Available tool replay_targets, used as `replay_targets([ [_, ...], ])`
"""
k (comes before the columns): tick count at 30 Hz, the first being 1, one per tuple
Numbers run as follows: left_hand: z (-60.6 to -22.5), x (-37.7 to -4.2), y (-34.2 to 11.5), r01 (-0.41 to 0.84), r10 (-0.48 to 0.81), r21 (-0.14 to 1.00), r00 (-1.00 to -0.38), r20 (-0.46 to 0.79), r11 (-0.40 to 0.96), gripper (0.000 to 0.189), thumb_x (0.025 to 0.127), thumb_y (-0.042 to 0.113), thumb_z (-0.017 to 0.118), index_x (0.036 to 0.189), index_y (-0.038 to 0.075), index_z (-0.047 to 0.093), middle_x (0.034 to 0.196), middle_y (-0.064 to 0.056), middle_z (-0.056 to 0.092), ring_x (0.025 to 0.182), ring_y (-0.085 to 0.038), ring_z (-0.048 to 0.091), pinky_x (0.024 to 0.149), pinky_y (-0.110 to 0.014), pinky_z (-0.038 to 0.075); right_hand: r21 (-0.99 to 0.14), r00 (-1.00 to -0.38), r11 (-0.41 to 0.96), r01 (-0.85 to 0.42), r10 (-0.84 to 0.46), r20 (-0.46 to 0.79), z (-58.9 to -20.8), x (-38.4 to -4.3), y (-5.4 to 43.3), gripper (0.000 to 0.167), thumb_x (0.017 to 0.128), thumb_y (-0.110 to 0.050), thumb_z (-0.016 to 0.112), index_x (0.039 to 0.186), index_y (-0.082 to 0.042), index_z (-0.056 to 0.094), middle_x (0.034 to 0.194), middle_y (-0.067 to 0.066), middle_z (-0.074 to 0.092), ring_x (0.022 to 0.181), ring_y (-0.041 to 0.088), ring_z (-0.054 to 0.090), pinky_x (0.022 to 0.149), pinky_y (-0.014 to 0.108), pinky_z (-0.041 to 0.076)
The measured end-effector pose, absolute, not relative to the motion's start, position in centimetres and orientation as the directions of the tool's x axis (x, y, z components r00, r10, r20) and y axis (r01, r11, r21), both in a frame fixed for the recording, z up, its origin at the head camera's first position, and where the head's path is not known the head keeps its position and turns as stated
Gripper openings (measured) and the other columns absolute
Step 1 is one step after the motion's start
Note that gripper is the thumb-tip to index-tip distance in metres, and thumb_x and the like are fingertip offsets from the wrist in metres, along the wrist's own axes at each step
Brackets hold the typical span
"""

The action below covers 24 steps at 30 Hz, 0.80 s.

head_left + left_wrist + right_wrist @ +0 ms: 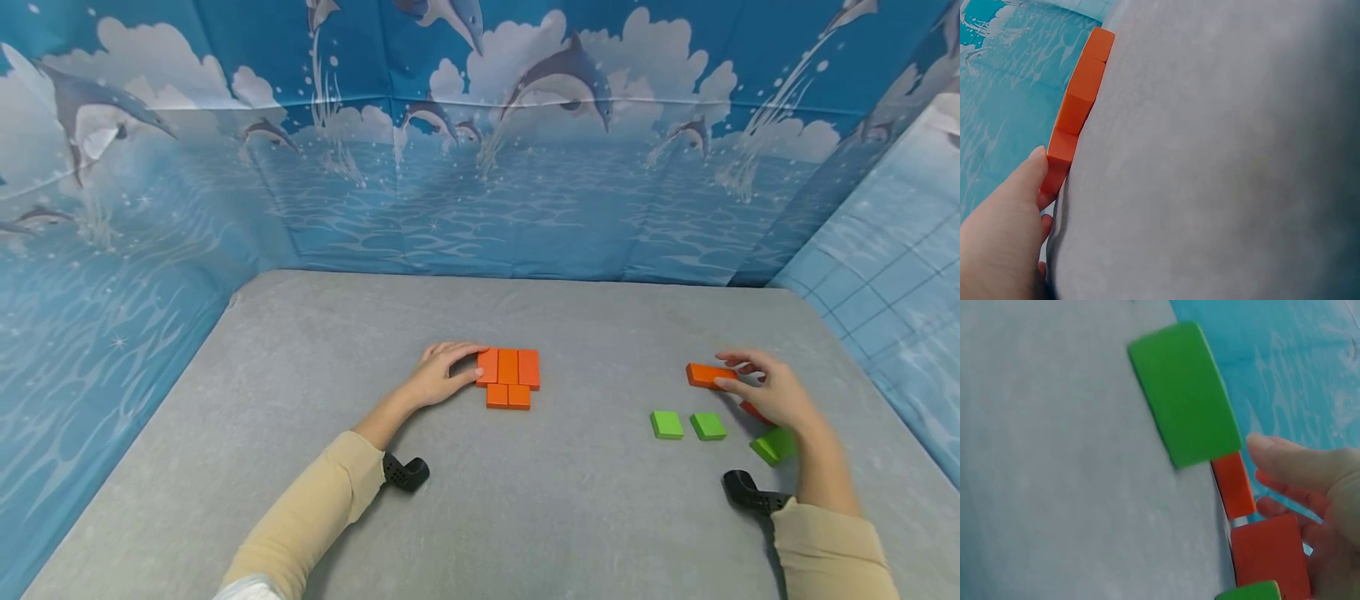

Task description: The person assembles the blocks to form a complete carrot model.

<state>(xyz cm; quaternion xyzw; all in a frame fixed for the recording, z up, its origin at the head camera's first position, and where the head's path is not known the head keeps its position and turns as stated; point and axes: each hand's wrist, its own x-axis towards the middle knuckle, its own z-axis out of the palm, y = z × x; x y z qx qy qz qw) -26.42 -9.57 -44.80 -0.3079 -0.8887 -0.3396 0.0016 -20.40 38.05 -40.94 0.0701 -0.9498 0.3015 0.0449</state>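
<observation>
My left hand [438, 375] touches the left edge of a cluster of orange blocks [507, 367], its thumb at the side and index finger along the far corner. Three longer blocks lie side by side there, with two smaller ones against their near edge. In the left wrist view, my thumb rests beside an end orange block [1060, 162]. Over on the right, my right hand [776, 396] has its thumb and fingers spread around the right end of a separate orange block [705, 376]. Under that hand a red block [1270, 553] is partly hidden.
Two green blocks [667, 425] [708, 427] lie flat to the left of my right forearm. Another green piece [772, 446] sits close by that wrist, partly covered. Dolphin-printed curtains [450, 208] border the grey table [570, 500] at the back and sides.
</observation>
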Motion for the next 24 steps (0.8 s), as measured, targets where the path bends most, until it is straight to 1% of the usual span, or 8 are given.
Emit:
replay_targets([
  [3, -44.85, -26.44, -9.57, 0.548, 0.545, 0.604, -0.811, 0.214, 0.578, 0.044, 0.092, 0.032, 0.055, 0.133, 0.016, 0.050, 0.135, -0.005, 0.049, 0.126, -0.025, 0.038, 0.105, -0.051, 0.015, -0.560, -0.989, 0.817, -0.142, -0.101, 0.104, -40.93, -20.40, 38.31, 0.042, 0.089, -0.021, 0.061, 0.121, 0.005, 0.051, 0.115, 0.029, 0.048, 0.098, 0.042, 0.043, 0.068, 0.039, 0.047],
  [5, -44.88, -26.44, -9.57, 0.546, 0.543, 0.603, -0.812, 0.213, 0.581, 0.044, 0.092, 0.032, 0.055, 0.133, 0.017, 0.050, 0.134, -0.004, 0.049, 0.126, -0.024, 0.038, 0.105, -0.051, 0.015, -0.552, -0.991, 0.824, -0.129, -0.097, 0.087, -40.92, -20.44, 38.40, 0.043, 0.089, -0.023, 0.061, 0.120, 0.005, 0.052, 0.116, 0.029, 0.047, 0.099, 0.043, 0.042, 0.073, 0.050, 0.043],
  [7, -44.84, -26.42, -9.55, 0.545, 0.541, 0.602, -0.814, 0.212, 0.584, 0.044, 0.092, 0.032, 0.055, 0.133, 0.017, 0.050, 0.134, -0.004, 0.049, 0.126, -0.024, 0.038, 0.105, -0.050, 0.015, -0.547, -0.993, 0.829, -0.116, -0.095, 0.066, -40.93, -20.50, 38.52, 0.044, 0.089, -0.024, 0.061, 0.120, 0.005, 0.052, 0.117, 0.031, 0.046, 0.100, 0.044, 0.041, 0.075, 0.058, 0.038],
  [14, -44.68, -26.29, -9.53, 0.535, 0.539, 0.614, -0.817, 0.203, 0.580, 0.044, 0.092, 0.032, 0.055, 0.133, 0.016, 0.050, 0.134, -0.004, 0.049, 0.126, -0.024, 0.038, 0.106, -0.050, 0.015, -0.534, -0.998, 0.844, -0.054, -0.066, -0.004, -41.15, -20.74, 38.88, 0.050, 0.087, -0.031, 0.062, 0.121, 0.005, 0.052, 0.120, 0.032, 0.043, 0.101, 0.045, 0.039, 0.079, 0.060, 0.036],
  [18, -44.70, -26.28, -9.54, 0.535, 0.540, 0.613, -0.817, 0.201, 0.581, 0.044, 0.092, 0.032, 0.055, 0.133, 0.016, 0.050, 0.134, -0.004, 0.049, 0.127, -0.024, 0.037, 0.106, -0.049, 0.014, -0.516, -0.998, 0.855, -0.038, -0.062, -0.029, -41.13, -20.91, 38.92, 0.052, 0.086, -0.034, 0.064, 0.119, 0.005, 0.053, 0.119, 0.032, 0.043, 0.101, 0.045, 0.039, 0.080, 0.061, 0.035],
  [24, -44.77, -26.34, -9.54, 0.537, 0.541, 0.613, -0.816, 0.203, 0.580, 0.044, 0.092, 0.032, 0.055, 0.133, 0.016, 0.050, 0.134, -0.004, 0.049, 0.126, -0.023, 0.037, 0.106, -0.049, 0.014, -0.509, -0.997, 0.860, -0.030, -0.060, -0.043, -41.14, -21.07, 38.79, 0.050, 0.084, -0.031, 0.066, 0.116, 0.005, 0.055, 0.116, 0.033, 0.045, 0.099, 0.045, 0.040, 0.081, 0.061, 0.035],
])
